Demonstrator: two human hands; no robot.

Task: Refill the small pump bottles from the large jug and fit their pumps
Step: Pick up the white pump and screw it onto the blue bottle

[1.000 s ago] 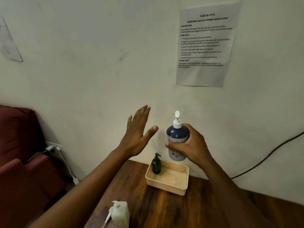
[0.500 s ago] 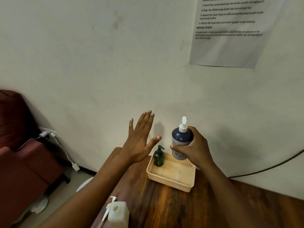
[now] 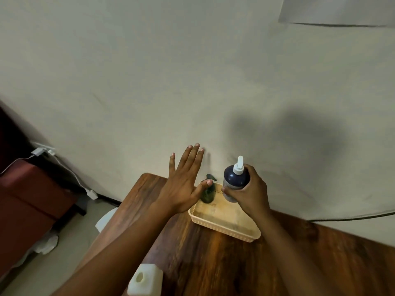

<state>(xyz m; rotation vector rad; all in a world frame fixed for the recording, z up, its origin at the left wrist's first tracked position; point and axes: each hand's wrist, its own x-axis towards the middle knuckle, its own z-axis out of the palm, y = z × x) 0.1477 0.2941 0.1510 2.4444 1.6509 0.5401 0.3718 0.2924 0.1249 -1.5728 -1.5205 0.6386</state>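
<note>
Pale wall [image 3: 149, 71], wooden table [image 3: 213, 259], red armchair [image 3: 27, 195], grey floor [image 3: 70, 242]

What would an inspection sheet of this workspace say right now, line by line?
Surface: wooden table, set against the wall.
Job's things: blue pump bottle, pump fitted, held over the beige basket; green pump bottle upright in the basket's far left corner; white jug at the near edge, opening uncapped.
Clutter: nothing seen on the table.
Grippers: right hand grips the blue bottle; left hand flat, fingers spread, holding nothing.
Cables: black cable along the wall at right; white charger lead at left.
Surroundings: maroon seat, paper sheet on the wall.
</note>
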